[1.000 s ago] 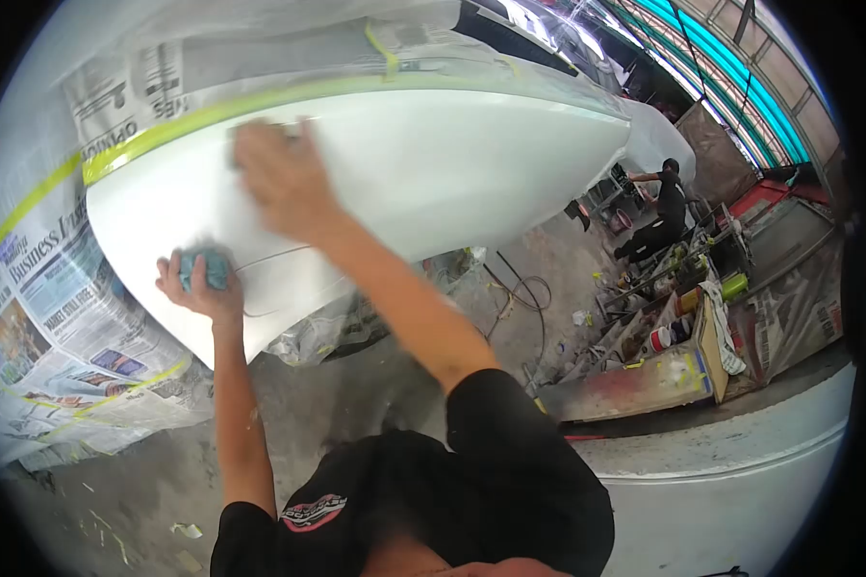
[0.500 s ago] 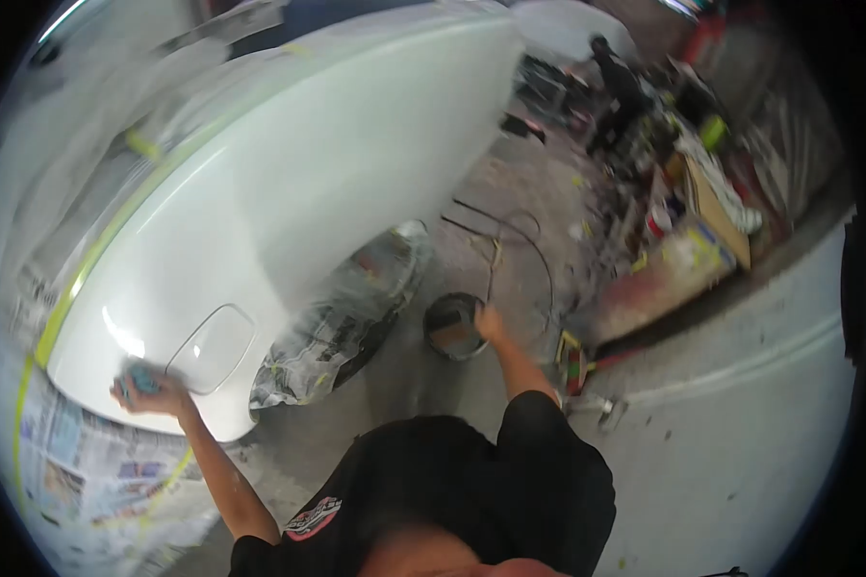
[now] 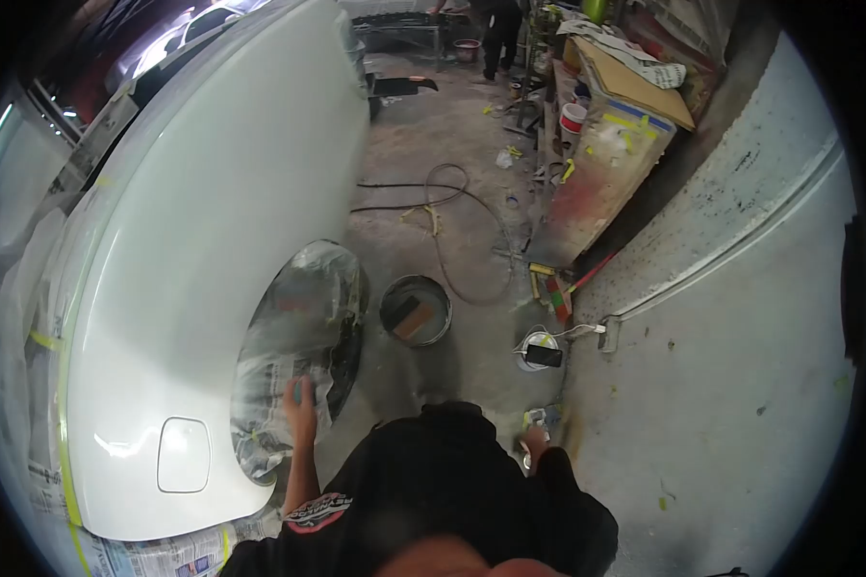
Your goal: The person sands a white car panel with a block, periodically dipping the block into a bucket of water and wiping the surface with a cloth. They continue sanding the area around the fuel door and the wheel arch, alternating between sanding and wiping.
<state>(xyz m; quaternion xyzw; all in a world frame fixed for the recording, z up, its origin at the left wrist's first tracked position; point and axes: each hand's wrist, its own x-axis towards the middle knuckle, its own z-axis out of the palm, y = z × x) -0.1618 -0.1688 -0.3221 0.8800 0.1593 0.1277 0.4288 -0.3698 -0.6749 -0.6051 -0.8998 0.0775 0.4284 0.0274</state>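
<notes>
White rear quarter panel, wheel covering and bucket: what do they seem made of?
White rear quarter panel: probably painted metal, glossy, with bright highlights. Wheel covering: likely plastic film, translucent and wrinkled. Bucket: dark, smooth-looking, perhaps plastic; metal possible.

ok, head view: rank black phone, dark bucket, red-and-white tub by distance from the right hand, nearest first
From the right hand:
1. Black phone, just ahead.
2. Dark bucket, ahead and left.
3. Red-and-white tub, far ahead, slightly right.
</notes>
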